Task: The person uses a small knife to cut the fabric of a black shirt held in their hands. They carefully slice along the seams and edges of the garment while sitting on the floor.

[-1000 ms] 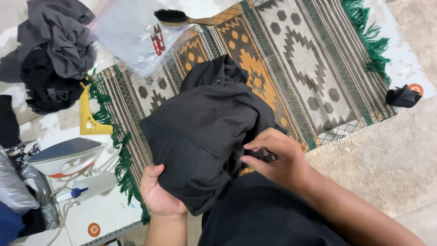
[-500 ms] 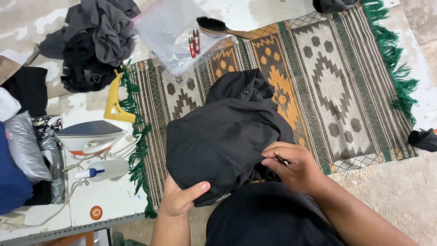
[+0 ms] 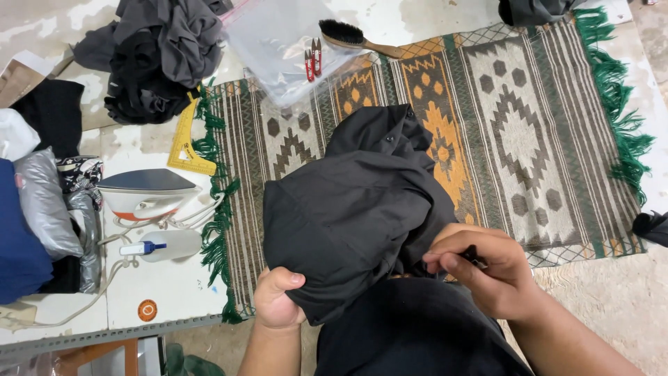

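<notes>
My clear plastic zip bag (image 3: pixel 282 42) at the upper middle of the frame, red seal strip along its top edge, 1 round orange sticker (image 3: pixel 147 310) at my lower left on the white tabletop, no screens.

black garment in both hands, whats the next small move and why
Probably pull the pinched edge taut. The left hand grips the black garment at its lower fold, and the right hand pinches its edge with a small dark tool I cannot identify. The cloth between them is bunched.
</notes>
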